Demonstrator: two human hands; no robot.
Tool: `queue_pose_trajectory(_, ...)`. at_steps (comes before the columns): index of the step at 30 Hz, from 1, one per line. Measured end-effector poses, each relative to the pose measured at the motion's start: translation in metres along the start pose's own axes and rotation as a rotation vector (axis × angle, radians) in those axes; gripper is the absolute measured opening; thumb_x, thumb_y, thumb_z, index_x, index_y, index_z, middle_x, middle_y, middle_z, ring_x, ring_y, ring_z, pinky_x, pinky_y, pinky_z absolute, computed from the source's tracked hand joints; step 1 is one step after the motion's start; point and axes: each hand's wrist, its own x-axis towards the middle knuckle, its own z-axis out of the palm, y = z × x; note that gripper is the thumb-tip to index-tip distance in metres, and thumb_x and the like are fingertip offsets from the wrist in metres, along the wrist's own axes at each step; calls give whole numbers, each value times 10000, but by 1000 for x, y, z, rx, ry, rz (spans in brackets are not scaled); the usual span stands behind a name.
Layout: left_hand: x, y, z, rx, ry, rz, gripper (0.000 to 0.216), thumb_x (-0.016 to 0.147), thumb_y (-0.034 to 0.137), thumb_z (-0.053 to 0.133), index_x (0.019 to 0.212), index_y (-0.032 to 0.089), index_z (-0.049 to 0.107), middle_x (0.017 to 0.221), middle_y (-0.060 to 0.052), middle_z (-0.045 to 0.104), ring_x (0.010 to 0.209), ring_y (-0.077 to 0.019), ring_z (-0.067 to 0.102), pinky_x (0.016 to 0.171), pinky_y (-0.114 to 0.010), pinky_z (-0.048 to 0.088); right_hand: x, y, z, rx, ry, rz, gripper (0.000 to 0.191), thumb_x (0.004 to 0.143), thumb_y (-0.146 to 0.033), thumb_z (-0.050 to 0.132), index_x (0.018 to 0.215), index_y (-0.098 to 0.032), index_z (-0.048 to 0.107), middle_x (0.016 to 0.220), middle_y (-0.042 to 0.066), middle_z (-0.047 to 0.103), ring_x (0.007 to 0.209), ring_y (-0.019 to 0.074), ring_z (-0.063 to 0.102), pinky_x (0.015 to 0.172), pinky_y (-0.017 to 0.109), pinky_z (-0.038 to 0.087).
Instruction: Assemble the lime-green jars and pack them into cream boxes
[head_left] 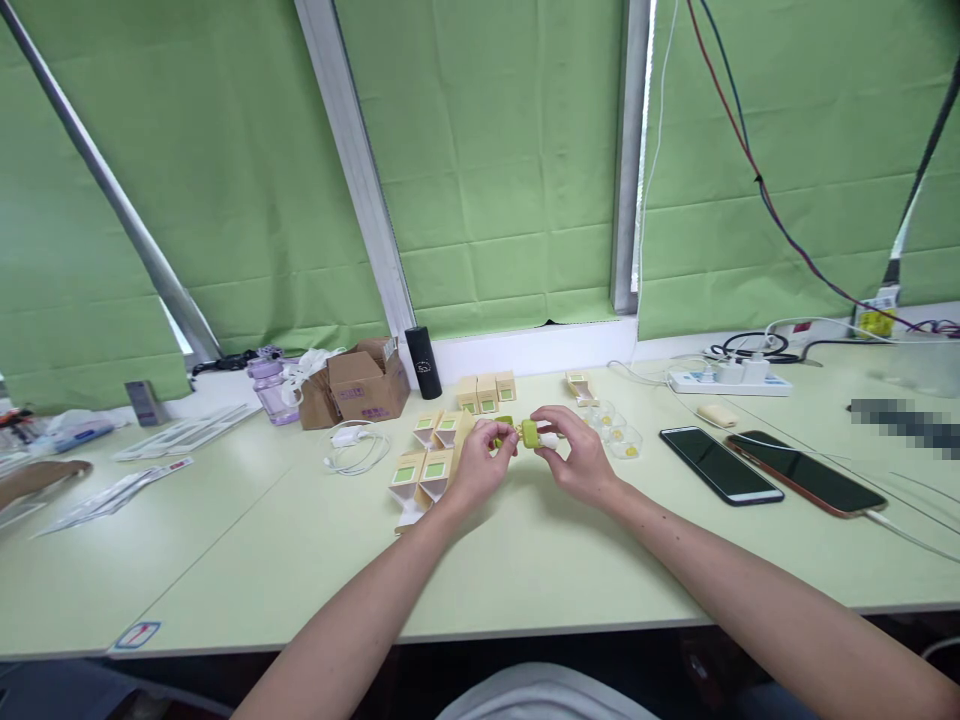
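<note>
Over the middle of the table, my left hand [484, 460] and my right hand [574, 452] are close together, fingertips pinched. In my right hand is a small rounded lime-green piece [530, 434]. Another green part [504, 428] shows at my left fingertips, mostly covered; a bit of yellow lies between the two, and I cannot tell whether they are joined. Beside my left hand stand several small pale-yellow cartons [406, 475] with green square faces and open flaps. Just past my right hand lies a clear plastic tray [630, 440] with yellow spots in its cups.
More small cartons [487, 391] stand farther back, near a black cylinder [424, 362] and a brown cardboard box [369, 383]. A white cable [356, 447] lies left. Two phones [720, 465] and a power strip [690, 383] are at right. Another person's hand [45, 478] shows far left.
</note>
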Motion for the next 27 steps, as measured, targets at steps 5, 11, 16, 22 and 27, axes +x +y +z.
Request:
queue_pose_trajectory(5, 0, -2, 0, -7, -1, 3, 219, 970, 356, 614, 843, 189, 679, 825, -42, 677, 831, -190, 642, 772, -325, 493, 0, 1, 0, 7, 8, -4, 472, 869, -78, 614, 1294, -283, 614, 1238, 94, 658, 1099, 273, 667, 906, 522, 683)
queue_pose_trajectory(11, 0, -3, 0, -4, 3, 3, 222, 971, 355, 616, 837, 189, 679, 827, -44, 678, 837, -191, 644, 773, -324, 491, 1, 0, 0, 13, 12, -5, 477, 857, -66, 616, 1284, -280, 616, 1231, 90, 658, 1110, 269, 665, 912, 506, 679)
queue_pose_trajectory(16, 0, -2, -1, 3, -3, 4, 226, 974, 358, 610, 840, 189, 678, 830, -45, 679, 843, -192, 642, 781, -327, 490, 1, 0, -1, 17, 9, 0, 486, 852, -59, 610, 1284, -282, 611, 1236, 91, 656, 1111, 272, 661, 909, 513, 676)
queue_pose_trajectory(22, 1, 0, -1, 5, -3, -3, 218, 967, 345, 612, 829, 188, 676, 829, -46, 675, 850, -197, 640, 791, -332, 489, 1, -1, -1, 16, 11, 1, 498, 843, -39, 610, 1279, -280, 613, 1235, 86, 656, 1116, 267, 662, 911, 496, 673)
queue_pose_trajectory(27, 1, -1, -1, 5, -5, -2, 224, 968, 341, 608, 822, 183, 668, 837, -50, 679, 867, -200, 636, 802, -333, 481, 1, 0, -1, 11, 13, -3, 495, 844, -47, 618, 1284, -274, 613, 1245, 90, 656, 1119, 268, 664, 910, 492, 672)
